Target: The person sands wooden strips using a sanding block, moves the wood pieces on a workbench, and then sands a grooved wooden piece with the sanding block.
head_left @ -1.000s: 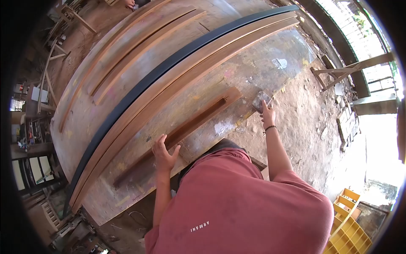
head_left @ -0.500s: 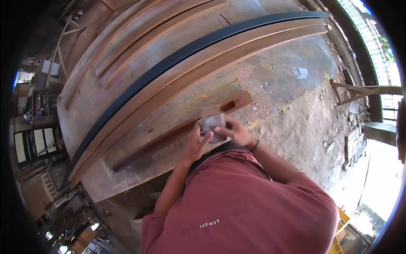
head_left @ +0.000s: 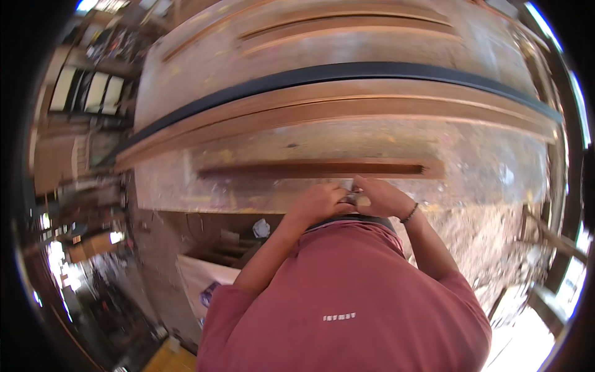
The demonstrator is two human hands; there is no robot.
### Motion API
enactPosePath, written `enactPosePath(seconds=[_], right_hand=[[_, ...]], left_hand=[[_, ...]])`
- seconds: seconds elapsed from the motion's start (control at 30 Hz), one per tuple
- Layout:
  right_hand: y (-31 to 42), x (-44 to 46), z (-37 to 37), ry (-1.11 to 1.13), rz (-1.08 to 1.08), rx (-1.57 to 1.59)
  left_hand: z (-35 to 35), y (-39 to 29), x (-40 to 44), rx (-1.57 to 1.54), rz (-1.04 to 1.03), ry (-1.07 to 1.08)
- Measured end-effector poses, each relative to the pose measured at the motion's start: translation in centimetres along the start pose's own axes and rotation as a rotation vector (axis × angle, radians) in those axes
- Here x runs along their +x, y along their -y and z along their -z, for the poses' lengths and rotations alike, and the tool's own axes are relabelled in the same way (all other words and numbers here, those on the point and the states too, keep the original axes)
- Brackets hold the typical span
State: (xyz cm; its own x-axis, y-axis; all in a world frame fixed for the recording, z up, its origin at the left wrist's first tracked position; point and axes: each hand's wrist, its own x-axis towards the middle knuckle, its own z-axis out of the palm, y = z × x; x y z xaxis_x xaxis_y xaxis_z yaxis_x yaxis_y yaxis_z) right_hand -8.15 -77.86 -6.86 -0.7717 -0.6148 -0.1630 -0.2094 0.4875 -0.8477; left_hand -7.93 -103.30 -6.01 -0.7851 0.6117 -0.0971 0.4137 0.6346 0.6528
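Note:
My left hand (head_left: 323,201) and my right hand (head_left: 380,198) meet close in front of my waist, at the near edge of the worktable (head_left: 167,195). Fingers of both are closed around a small greyish folded sheet (head_left: 351,199), mostly hidden between them; its material is hard to tell. Just beyond lies a short brown wooden piece (head_left: 310,168), with a long groove and a dark notch near its right end. A dark bracelet sits on my right wrist.
Farther across the table run long wooden strips (head_left: 359,102) and a long black strip (head_left: 372,70). More wooden strips (head_left: 347,25) lie at the far side. Below the table's left front are a pale box (head_left: 195,279) and a crumpled wad (head_left: 261,228). Rubble ground (head_left: 471,242) lies to the right.
My view has turned, so the strips now run nearly level. Both hands have drawn nearer my waist, and the greyish sheet, plainer before, is now largely covered by fingers.

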Motion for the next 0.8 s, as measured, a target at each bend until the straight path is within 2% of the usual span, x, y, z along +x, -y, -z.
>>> enactPosePath(seconds=[0.03,0.1,0.17,0.2,0.27,0.33,0.37,0.43,0.5,0.57,0.63,0.7,0.77,0.8], right_hand=[[0.6,0.9,-0.1,0.035,0.038,-0.006],[2.1,2.7,-0.5,0.259,-0.118,-0.252],[3.8,4.3,-1.3,0.224,-0.010,-0.258],[4.8,5.4,-1.7,0.179,0.081,-0.252],[6.7,7.7,-2.7,0.289,0.052,-0.238],[10.1,10.5,-3.1,0.490,-0.083,-0.148],[10.8,11.7,-4.1,0.510,-0.081,-0.159],[11.7,13.9,-5.9,0.439,-0.004,-0.008],[12.4,16.1,-7.9,0.412,0.037,-0.088],[12.9,18.6,-9.9,0.377,0.086,-0.166],[13.9,21.3,-12.1,0.171,0.178,-0.327],[15.5,24.2,-13.6,0.197,0.120,-0.405],[14.1,27.1,-16.4,0.017,0.221,-0.481],[13.4,28.7,-17.6,0.021,0.223,-0.484]], left_hand=[[0.5,0.2,-0.2,-0.028,0.041,0.052],[2.7,1.1,-0.9,-0.062,0.094,0.084],[5.5,2.0,-1.5,-0.120,0.156,0.273],[6.1,3.2,-2.1,-0.129,0.162,0.252],[6.6,5.5,-3.5,-0.175,-0.113,0.176],[7.7,7.3,-5.1,-0.245,-0.083,0.100],[8.2,8.1,-6.0,-0.307,-0.065,0.049],[9.9,10.6,-7.9,-0.324,0.015,0.001],[12.4,13.1,-10.3,-0.343,0.098,-0.039],[15.7,15.8,-13.0,-0.551,0.417,-0.181],[15.9,22.5,-16.9,-0.147,0.250,-0.623],[16.6,28.8,-21.4,-0.044,0.399,-0.653],[16.8,32.9,-24.4,0.051,0.447,-0.654],[16.8,34.4,-25.2,0.146,0.492,-0.645]])
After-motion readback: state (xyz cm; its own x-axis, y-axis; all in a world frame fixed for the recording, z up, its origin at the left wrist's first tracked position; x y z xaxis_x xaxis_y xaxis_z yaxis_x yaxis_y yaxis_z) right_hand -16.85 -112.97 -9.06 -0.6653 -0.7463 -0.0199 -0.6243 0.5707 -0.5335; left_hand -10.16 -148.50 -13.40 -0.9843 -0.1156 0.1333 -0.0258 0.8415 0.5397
